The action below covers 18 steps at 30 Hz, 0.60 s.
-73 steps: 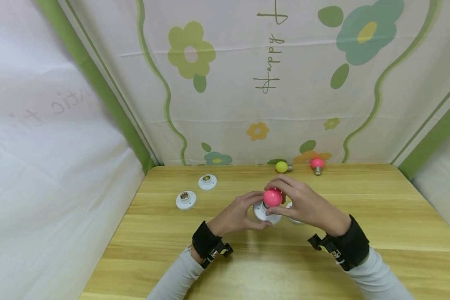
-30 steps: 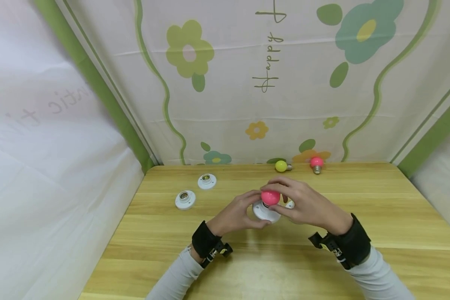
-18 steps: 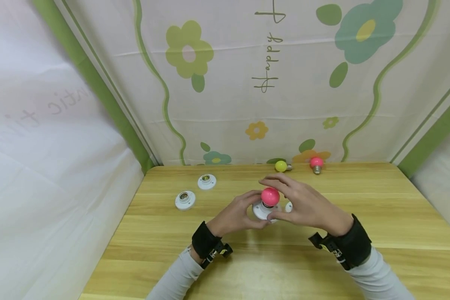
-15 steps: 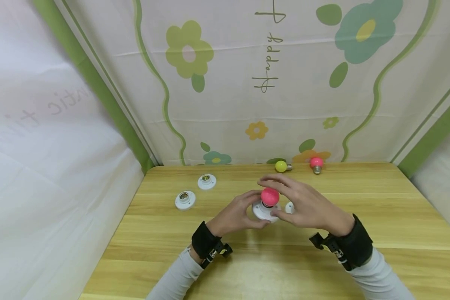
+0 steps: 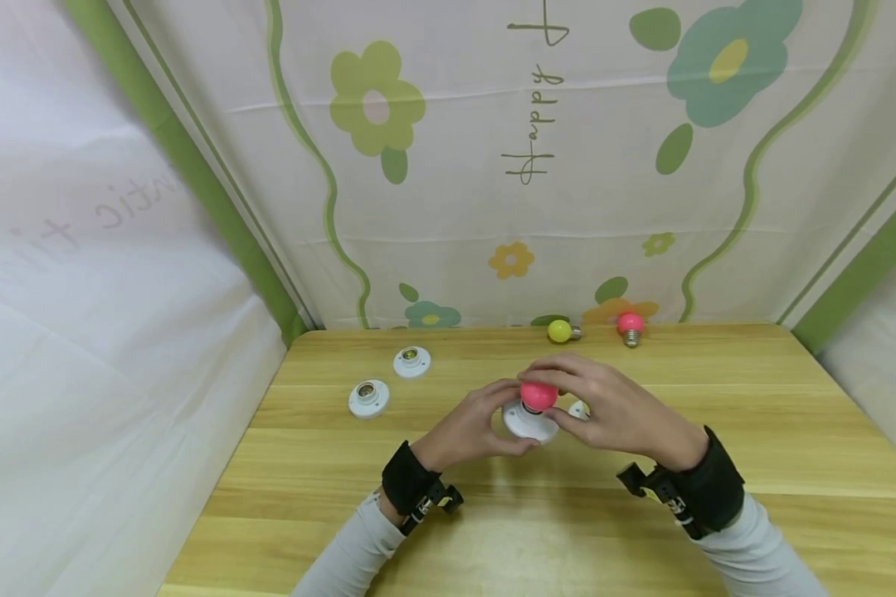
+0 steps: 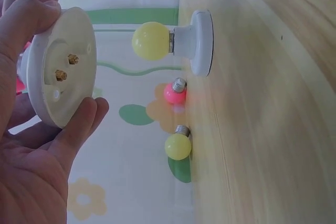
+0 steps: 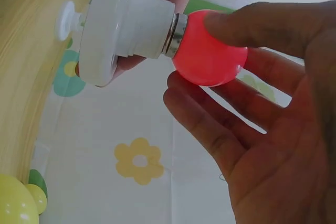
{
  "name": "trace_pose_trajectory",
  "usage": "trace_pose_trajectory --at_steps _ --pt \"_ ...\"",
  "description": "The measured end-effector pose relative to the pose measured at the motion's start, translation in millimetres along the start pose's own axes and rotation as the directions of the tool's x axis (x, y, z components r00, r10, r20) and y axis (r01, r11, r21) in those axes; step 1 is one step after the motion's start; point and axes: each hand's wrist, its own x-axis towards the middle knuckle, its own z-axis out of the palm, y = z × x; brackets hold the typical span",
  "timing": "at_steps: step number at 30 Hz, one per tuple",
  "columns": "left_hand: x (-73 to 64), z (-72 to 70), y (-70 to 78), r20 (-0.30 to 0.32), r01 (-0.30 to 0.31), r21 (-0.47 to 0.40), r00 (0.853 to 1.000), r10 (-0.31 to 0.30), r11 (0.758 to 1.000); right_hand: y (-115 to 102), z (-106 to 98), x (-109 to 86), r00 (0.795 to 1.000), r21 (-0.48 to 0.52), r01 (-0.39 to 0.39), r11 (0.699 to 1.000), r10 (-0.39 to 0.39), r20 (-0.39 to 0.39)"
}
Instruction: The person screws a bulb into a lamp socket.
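Note:
My left hand (image 5: 469, 424) grips the rim of a round white lamp holder (image 5: 524, 424), held up off the table. Two brass screws show on its underside in the left wrist view. A pink-red bulb (image 7: 210, 51) sits in its socket, with a band of the metal screw base showing. My right hand (image 5: 616, 406) pinches the bulb's globe, thumb on one side and fingers on the other. Behind the right hand stands another white holder (image 6: 201, 43) with a yellow bulb (image 6: 151, 40) in it, mostly hidden in the head view.
Two white lamp holders with bare sockets, one nearer (image 5: 369, 399) and one farther (image 5: 412, 361), stand at left on the wooden table (image 5: 493, 531). Along the back edge lie a loose yellow bulb (image 5: 560, 332) and a loose pink bulb (image 5: 630, 325). A printed curtain (image 5: 448, 207) hangs behind.
My right hand's fingers came away from the bulb about half a second ago and have closed round it again. The left hand keeps the holder in almost the same place.

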Motion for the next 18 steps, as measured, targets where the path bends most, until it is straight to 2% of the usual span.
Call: trace_pose_trajectory --at_steps 8,12,18 --pt "0.0 0.2 0.4 0.001 0.013 0.009 1.000 -0.013 1.000 0.3 0.8 1.3 1.000 -0.061 -0.024 0.998 0.023 -0.014" --pt "0.4 0.2 1.4 -0.004 0.002 0.015 1.000 -0.002 1.000 -1.6 -1.1 0.8 0.999 -0.094 -0.051 0.994 0.052 0.007" --pt "0.5 -0.4 1.4 -0.003 -0.002 0.011 1.000 0.002 1.000 -2.9 -3.2 -1.0 0.997 -0.046 -0.062 0.997 0.064 0.040"
